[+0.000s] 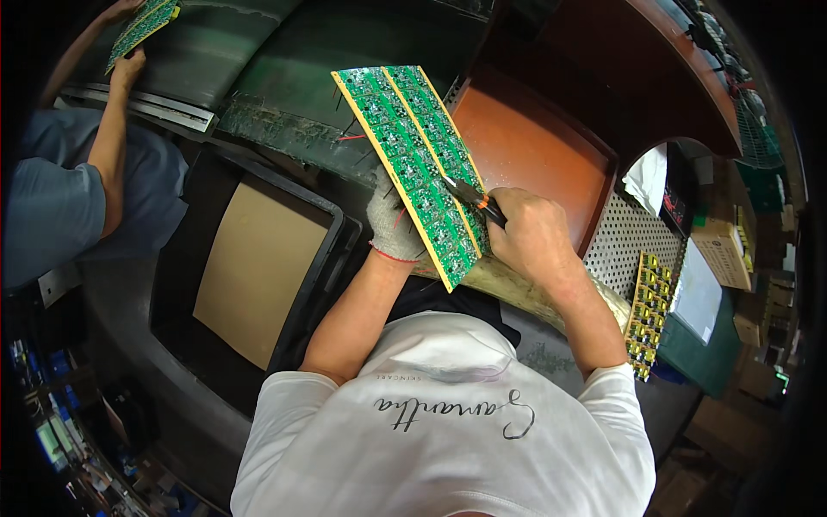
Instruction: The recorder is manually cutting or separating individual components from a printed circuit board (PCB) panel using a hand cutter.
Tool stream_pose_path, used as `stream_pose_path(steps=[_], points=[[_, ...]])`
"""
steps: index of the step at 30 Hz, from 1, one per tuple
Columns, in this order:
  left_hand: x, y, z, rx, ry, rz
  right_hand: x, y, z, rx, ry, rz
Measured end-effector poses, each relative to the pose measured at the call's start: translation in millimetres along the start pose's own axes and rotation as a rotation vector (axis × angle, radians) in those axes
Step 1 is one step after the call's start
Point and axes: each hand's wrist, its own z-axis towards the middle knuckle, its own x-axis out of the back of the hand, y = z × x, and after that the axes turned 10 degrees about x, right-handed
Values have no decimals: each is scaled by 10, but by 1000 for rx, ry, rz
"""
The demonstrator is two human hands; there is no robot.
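A large green circuit board panel (413, 164) with tan edge strips is held up tilted in front of me. My left hand (389, 220), in a pale knit glove, grips the panel from behind at its left edge; most of its fingers are hidden by the board. My right hand (530, 226), bare, is closed round a pair of cutters (472, 196) with black and orange handles. The cutter tips meet the panel's face near its middle strip. Thin red and dark wires stick out beside the left glove.
An orange-brown tray (538, 151) lies beyond my right hand, beside a perforated metal plate (624, 237). Another board with yellow parts (648, 314) rests at right. At left stands a black bin (185, 284) with a cardboard sheet (258, 267). A co-worker's hand (129, 67) holds a similar panel.
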Motion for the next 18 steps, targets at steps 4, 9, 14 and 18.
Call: stream_pose_path(steps=[4, 9, 14, 18], points=[[28, 2, -2, 11, -43, -6, -31, 14, -5, 3, 51, -25], [16, 9, -16, 24, -53, -36, -37, 36, -6, -15, -6, -26], [28, 6, -22, 18, -43, 1, -21, 14, -5, 2, 35, -31], [48, -1, -14, 4, -165, -15, 7, -13, -1, -6, 29, -27]])
